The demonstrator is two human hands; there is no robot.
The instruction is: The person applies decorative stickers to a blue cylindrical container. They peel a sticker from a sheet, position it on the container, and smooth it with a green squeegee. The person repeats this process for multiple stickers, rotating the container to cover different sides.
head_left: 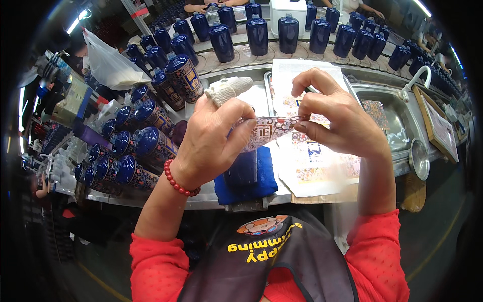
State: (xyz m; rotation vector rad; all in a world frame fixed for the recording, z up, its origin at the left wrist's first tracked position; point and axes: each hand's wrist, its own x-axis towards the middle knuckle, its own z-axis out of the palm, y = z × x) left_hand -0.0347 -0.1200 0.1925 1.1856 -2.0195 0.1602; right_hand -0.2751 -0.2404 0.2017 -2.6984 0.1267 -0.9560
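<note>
Both hands hold a thin patterned decal sheet stretched between them above the bench. My left hand pinches its left end; the index finger wears a white knitted cot, and a red bead bracelet circles the wrist. My right hand pinches the right end with thumb and fingertips. Directly below the sheet lies a dark blue bottle on a blue cloth pad.
Several decorated blue bottles crowd the bench at left. Plain blue bottles stand in rows on a curved conveyor behind. Printed decal sheets lie to the right, beside a metal water tray with a white tap. A white plastic bag sits at left.
</note>
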